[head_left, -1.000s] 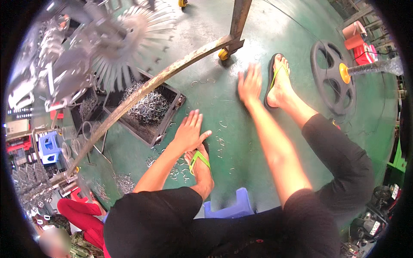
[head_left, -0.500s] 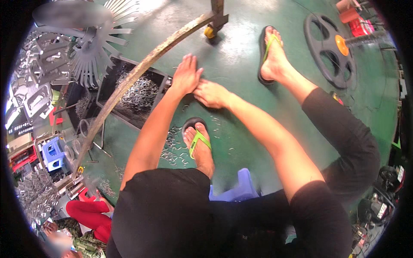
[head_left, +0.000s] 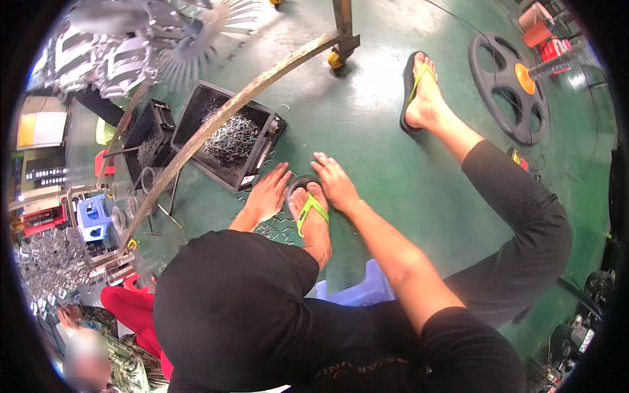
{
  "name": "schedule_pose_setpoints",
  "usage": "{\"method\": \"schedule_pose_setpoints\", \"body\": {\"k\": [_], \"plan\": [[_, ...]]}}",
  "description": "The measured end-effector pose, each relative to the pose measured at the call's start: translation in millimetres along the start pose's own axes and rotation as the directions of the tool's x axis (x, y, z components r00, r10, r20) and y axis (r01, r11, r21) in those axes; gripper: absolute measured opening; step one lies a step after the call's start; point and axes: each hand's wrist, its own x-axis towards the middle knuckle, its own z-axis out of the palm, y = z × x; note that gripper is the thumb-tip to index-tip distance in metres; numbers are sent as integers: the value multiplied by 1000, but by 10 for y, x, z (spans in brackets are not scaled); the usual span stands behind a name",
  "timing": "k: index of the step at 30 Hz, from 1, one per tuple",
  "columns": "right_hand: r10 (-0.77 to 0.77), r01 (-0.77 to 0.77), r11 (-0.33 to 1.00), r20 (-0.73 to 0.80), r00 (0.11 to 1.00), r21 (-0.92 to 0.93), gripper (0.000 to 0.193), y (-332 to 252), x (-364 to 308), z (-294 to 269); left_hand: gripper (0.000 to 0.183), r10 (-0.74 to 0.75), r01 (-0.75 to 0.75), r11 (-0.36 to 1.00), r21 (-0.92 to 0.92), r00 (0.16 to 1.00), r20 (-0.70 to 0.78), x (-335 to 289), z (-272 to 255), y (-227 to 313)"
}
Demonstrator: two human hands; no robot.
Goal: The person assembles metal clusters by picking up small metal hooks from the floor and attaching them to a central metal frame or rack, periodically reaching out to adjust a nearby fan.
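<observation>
Centrally in the frame, left hand [head_left: 266, 194] and right hand [head_left: 337, 187] are palm-down, fingers extended, flanking one sandal [head_left: 310, 204]; hooks [head_left: 280, 232] lie near the left; contact beneath is unclear.

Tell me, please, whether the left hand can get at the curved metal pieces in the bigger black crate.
Probably yes: the open-topped black crate is near the left hand. The diagonal bar crosses it in view, yet curved metal pieces show on the hand's side.

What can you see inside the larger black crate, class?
The larger black crate holds a heap of small metal pieces, many curved. The slanting bar covers a strip of the contents from view. The crate bottom under the heap cannot be seen.
</observation>
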Motion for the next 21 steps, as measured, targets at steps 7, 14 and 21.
{"method": "schedule_pose_setpoints", "body": {"k": [7, 14, 21], "plan": [[-17, -33, 991, -366, 930, -129, 26, 616, 1013, -1093, 64, -97, 112, 991, 72, 978, -183, 606, 35, 653], [-153, 82, 881, -117, 981, -467, 28, 485, 2148, -1250, 71, -84, 76, 994, -79, 991, -105, 506, 374, 1611], [115, 525, 633, 739, 663, -569, 78, 185, 1937, -190, 78, -96, 52, 949, -312, 987, -128, -20, 801, 1974]]}}
